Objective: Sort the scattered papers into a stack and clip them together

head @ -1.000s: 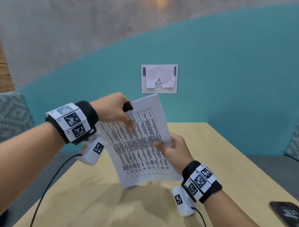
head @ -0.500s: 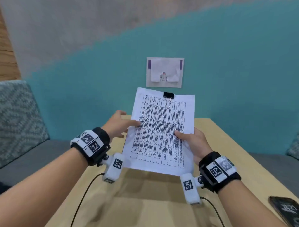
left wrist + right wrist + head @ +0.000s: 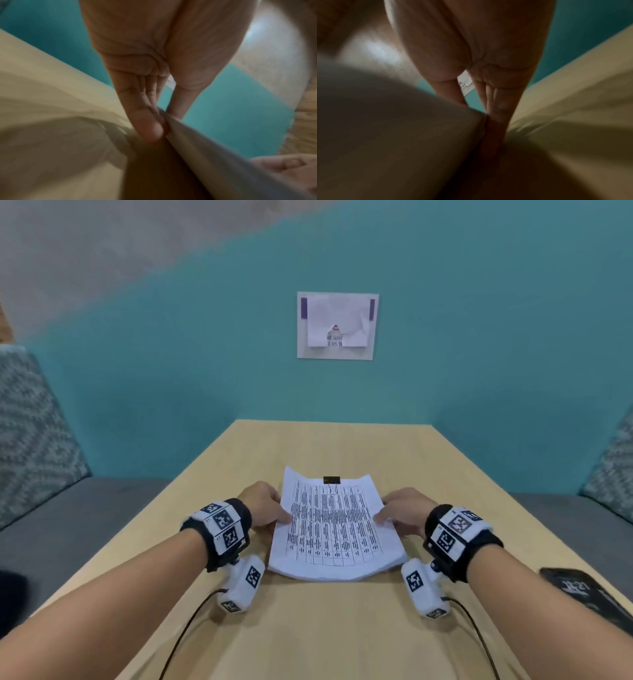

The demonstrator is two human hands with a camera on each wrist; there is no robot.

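Observation:
A stack of printed papers point(image 3: 332, 529) with a table on the top sheet lies low over the wooden table point(image 3: 325, 628), bowed upward in the middle. A black binder clip point(image 3: 331, 480) sits on its far edge. My left hand point(image 3: 265, 505) pinches the stack's left edge, thumb on top and fingers under it. In the left wrist view the fingers point(image 3: 149, 121) press against the paper edge point(image 3: 197, 142). My right hand point(image 3: 402, 510) pinches the right edge the same way. The right wrist view shows its fingers point(image 3: 494, 121) beside the shaded sheet point(image 3: 402, 128).
A dark phone point(image 3: 582, 590) lies near the table's right edge, close to my right forearm. A paper notice point(image 3: 337, 325) hangs on the teal wall ahead. Grey patterned seats point(image 3: 30, 433) flank the table on both sides. Cables trail from both wrist cameras toward me.
The clipped stack has come down from chest height to the table. My left hand left the clip and took the left edge; both hands lowered with the paper.

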